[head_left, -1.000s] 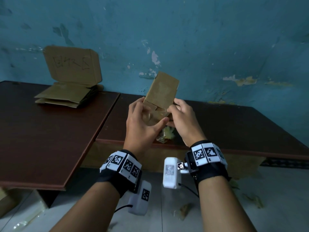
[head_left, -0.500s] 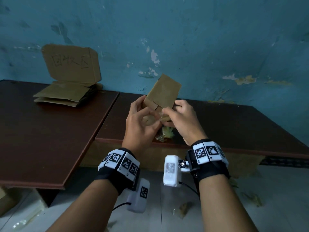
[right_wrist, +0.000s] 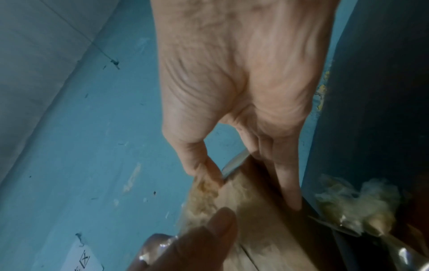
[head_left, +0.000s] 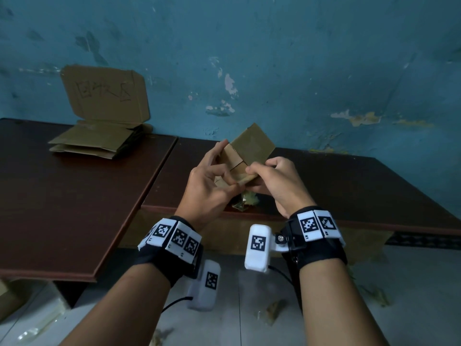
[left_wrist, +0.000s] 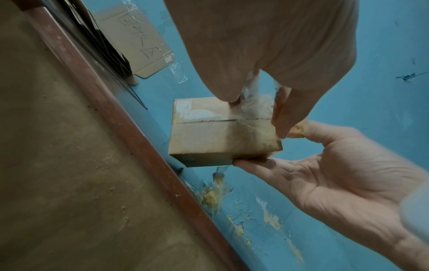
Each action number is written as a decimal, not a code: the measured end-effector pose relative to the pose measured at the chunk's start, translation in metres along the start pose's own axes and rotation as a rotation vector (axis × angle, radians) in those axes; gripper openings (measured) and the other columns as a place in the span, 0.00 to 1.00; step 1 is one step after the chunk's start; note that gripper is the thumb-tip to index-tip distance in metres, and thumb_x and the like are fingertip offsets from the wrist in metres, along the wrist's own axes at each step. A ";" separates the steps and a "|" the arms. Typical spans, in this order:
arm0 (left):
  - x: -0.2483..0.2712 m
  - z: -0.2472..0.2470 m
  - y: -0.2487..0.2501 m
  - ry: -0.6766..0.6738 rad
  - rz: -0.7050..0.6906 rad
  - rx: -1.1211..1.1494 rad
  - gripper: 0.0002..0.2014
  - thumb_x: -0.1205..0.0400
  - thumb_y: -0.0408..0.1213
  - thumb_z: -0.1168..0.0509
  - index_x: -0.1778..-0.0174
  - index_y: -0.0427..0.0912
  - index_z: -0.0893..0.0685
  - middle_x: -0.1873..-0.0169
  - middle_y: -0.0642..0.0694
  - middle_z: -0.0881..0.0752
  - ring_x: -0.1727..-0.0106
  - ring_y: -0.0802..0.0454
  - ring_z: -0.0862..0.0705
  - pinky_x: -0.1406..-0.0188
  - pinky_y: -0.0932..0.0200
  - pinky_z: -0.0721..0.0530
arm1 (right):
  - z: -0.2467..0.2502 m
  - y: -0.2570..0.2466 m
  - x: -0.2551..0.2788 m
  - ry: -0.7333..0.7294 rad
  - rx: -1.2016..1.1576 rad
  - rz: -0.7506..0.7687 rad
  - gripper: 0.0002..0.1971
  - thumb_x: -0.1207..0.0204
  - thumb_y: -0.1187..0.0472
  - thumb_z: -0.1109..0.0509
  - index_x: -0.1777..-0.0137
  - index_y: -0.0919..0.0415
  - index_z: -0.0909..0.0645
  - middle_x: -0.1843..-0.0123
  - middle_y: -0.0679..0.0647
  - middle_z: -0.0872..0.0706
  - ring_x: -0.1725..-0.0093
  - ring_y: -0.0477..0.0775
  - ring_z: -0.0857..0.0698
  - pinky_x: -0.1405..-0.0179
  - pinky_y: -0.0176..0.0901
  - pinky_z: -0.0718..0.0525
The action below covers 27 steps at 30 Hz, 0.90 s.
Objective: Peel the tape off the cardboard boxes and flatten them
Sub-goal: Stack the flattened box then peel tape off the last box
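Nearest the head camera, low in the frame, two forearms wore black bands with white marker blocks. Above them, at centre, the left hand and the right hand held a small cardboard box in the air over the near edge of the dark wooden surface. The left thumb and a finger pinched a strip of clear tape lifted off the box's seamed face. The right hand's fingers curled under the box, its thumb pinching a torn, fuzzy tape end at the corner; much of the box was hidden behind both hands. Just beyond, a crumpled wad of peeled tape lay on the surface, partly covered by the hands. Farther off, upper left, flattened cardboard was stacked under an upright cardboard sign with handwriting too faint to read, leaning on the peeling blue wall.
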<state>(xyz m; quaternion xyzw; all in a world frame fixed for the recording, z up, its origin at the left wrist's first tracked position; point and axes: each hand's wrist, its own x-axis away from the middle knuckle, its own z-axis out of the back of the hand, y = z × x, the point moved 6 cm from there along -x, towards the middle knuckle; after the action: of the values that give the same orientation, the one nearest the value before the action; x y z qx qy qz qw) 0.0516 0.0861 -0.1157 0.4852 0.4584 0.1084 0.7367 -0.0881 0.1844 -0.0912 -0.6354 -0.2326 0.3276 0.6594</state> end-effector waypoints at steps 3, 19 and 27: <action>0.001 -0.001 0.006 -0.022 -0.018 0.006 0.13 0.30 0.40 0.17 0.75 0.50 0.15 0.13 0.58 0.27 0.11 0.57 0.31 0.13 0.31 0.32 | 0.000 0.000 0.000 -0.026 -0.038 -0.004 0.12 0.25 0.70 0.26 0.69 0.62 0.19 0.60 0.63 0.10 0.47 0.69 0.05 0.45 0.65 0.05; 0.004 -0.003 0.004 0.177 -0.068 -0.217 0.13 0.26 0.41 0.13 0.55 0.44 0.10 0.23 0.54 0.22 0.24 0.70 0.23 0.29 0.71 0.21 | 0.006 0.006 -0.013 0.088 0.217 0.081 0.27 0.21 0.47 0.36 0.24 0.55 0.25 0.35 0.54 0.10 0.44 0.52 0.06 0.39 0.62 0.07; 0.012 -0.010 0.005 0.267 -0.071 -0.342 0.15 0.25 0.36 0.15 0.50 0.45 0.14 0.28 0.51 0.24 0.31 0.67 0.19 0.33 0.53 0.11 | 0.006 0.000 -0.008 0.090 0.301 0.135 0.16 0.08 0.60 0.41 0.22 0.56 0.26 0.51 0.39 0.19 0.55 0.38 0.16 0.62 0.31 0.18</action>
<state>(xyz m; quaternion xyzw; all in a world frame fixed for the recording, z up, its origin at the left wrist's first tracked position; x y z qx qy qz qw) 0.0517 0.1021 -0.1193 0.3183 0.5436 0.2217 0.7444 -0.0972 0.1827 -0.0895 -0.5575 -0.1079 0.3738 0.7333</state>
